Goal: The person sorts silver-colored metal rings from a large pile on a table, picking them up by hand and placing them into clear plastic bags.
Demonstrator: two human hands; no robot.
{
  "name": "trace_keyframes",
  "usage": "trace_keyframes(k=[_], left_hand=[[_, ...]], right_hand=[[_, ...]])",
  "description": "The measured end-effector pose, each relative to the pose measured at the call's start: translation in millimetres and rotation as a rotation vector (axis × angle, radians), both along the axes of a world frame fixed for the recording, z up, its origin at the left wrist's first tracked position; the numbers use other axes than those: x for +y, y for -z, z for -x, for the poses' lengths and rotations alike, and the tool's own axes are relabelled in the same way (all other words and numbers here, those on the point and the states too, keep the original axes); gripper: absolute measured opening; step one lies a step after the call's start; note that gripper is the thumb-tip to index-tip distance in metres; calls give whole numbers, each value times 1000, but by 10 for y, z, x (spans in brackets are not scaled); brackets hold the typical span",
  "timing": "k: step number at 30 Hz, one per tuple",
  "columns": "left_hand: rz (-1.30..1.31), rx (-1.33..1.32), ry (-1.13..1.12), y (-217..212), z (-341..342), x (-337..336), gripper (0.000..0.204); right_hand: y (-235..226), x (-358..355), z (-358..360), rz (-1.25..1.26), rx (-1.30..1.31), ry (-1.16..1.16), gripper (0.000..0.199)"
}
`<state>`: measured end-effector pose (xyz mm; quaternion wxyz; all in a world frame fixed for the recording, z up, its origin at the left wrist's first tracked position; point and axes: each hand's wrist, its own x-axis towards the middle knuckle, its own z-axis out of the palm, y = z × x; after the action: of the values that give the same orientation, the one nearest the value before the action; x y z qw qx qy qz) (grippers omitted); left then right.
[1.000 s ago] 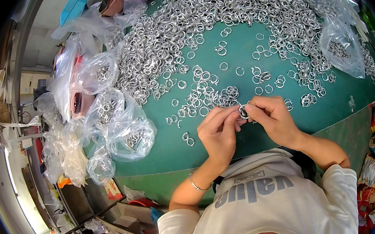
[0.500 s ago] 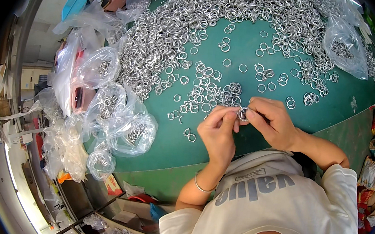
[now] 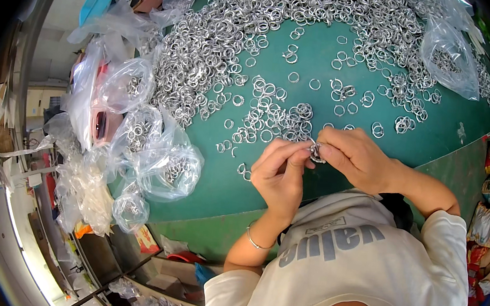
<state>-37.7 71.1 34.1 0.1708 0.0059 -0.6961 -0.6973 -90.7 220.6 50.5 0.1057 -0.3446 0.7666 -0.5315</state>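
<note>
Both hands pinch one small ring cluster [image 3: 317, 153] between them. Left hand [image 3: 281, 177] fingers grip its left side, right hand [image 3: 355, 159] fingers its right, just near of the loose rings [image 3: 272, 120] on the green surface [image 3: 312, 186].

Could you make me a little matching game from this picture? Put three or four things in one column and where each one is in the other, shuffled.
Things:
1. small cluster of silver metal rings
2. thin silver bracelet
3. light blue plastic container
4. clear plastic bag with a few rings

Places:
A. far left corner of the green table
B. pinched between the left hand and right hand
C. far right, on the ring pile
D. around the left wrist

Pairs: 1-B, 2-D, 3-A, 4-C
</note>
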Motion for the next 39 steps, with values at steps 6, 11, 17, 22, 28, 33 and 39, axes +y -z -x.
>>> trace_keyframes(k=[6, 11, 17, 22, 28, 33, 39], left_hand=[[-308, -124, 55, 63, -65, -39, 12], [-354, -148, 91, 76, -54, -68, 10], [113, -130, 56, 34, 79, -13, 27], [141, -96, 46, 113, 120, 6, 23], [399, -120, 133, 186, 146, -48, 22], [810, -80, 53, 165, 141, -116, 27], [1208, -208, 66, 195, 162, -241, 57]], right_hand=[[97, -46, 0, 17, 122, -15, 19], [73, -53, -44, -40, 155, 1, 19], [-5, 376, 146, -238, 75, 107, 23], [-503, 1612, 462, -237, 124, 440, 28], [-344, 3617, 1032, -596, 139, 1066, 38], [269, 4401, 1362, -1077, 299, 1189, 48], [-379, 2438, 750, 16, -24, 890, 23]])
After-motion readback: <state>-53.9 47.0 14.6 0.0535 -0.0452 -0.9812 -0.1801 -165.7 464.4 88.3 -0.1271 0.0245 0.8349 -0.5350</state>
